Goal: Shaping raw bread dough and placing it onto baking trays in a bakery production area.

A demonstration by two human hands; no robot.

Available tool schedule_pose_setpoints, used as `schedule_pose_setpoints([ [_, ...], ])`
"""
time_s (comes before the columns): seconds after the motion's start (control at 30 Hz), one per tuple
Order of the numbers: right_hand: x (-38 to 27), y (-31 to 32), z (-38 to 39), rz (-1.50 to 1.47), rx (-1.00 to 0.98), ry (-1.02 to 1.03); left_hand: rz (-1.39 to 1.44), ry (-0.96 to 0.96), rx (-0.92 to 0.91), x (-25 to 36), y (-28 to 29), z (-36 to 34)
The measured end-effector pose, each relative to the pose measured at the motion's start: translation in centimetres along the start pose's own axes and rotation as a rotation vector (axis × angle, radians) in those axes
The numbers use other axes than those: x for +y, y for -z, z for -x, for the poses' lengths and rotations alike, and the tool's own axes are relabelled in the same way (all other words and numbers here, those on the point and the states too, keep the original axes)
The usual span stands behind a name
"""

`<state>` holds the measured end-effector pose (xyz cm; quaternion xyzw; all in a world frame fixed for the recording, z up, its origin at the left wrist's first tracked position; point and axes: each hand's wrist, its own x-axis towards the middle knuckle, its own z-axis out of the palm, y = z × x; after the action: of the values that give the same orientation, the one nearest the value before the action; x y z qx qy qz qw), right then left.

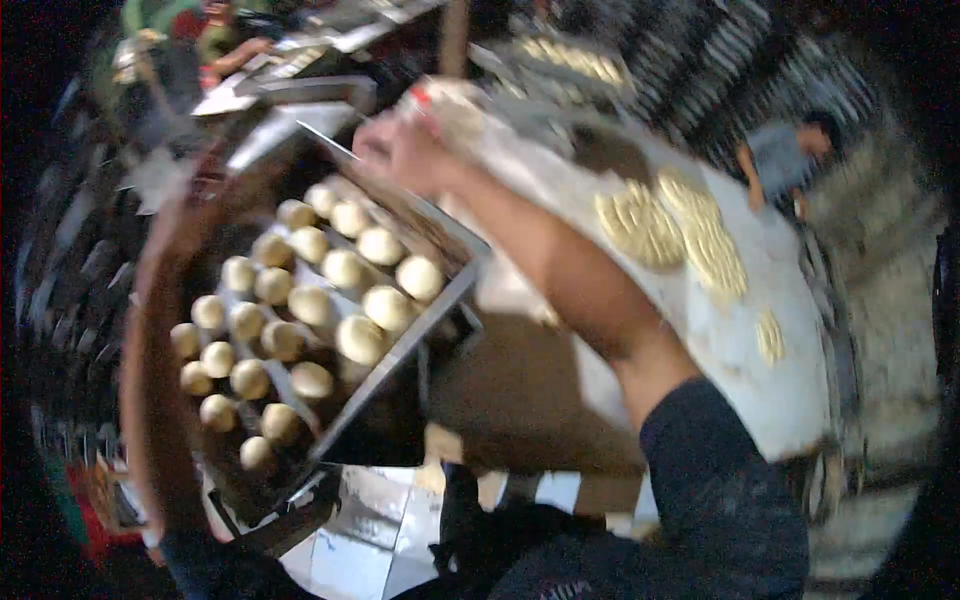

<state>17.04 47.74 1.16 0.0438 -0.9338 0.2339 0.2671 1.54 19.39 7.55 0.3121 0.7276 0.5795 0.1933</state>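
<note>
A metal tray [390,355] of round pale dough balls [342,268] tilts at the left of the head view. My left hand [200,200] is blurred at the tray's far left side, apparently gripping its edge, with the fingers hard to make out. My right hand [405,150] has its fingers curled at the tray's far right edge, beside a pale, flour-dusted patch of the table [790,390]; motion blur softens the grip. Under the tray, more dark metal edges show.
Piped strands of pale dough [640,225] lie on the table at the right. A co-worker [780,160] stands beyond it, another [220,45] at the top left. A tray of dough pieces [570,60] and dark stacked trays [720,70] are behind. Tiled floor [360,550] shows below.
</note>
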Motion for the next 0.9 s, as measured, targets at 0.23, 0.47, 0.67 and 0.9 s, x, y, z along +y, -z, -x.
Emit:
schedule_pose_setpoints([
  [0.23,20.8,10.3,37.0,0.522,-0.001,-1.134,-0.424,-0.574,-0.016,10.9,-13.4,5.9],
  [0.47,10.5,9.9,55.5,0.061,0.486,-0.672,-0.538,-0.923,-0.562,18.8,-45.9,7.6],
  [0.67,10.1,22.3,78.4,-0.649,0.866,-0.945,-0.397,-0.626,-1.154,12.9,-75.0,13.8],
  [0.9,3.0,29.4,97.3,-0.034,1.254,-1.329,-0.291,-0.04,-2.054,-8.8,-111.8,19.7],
])
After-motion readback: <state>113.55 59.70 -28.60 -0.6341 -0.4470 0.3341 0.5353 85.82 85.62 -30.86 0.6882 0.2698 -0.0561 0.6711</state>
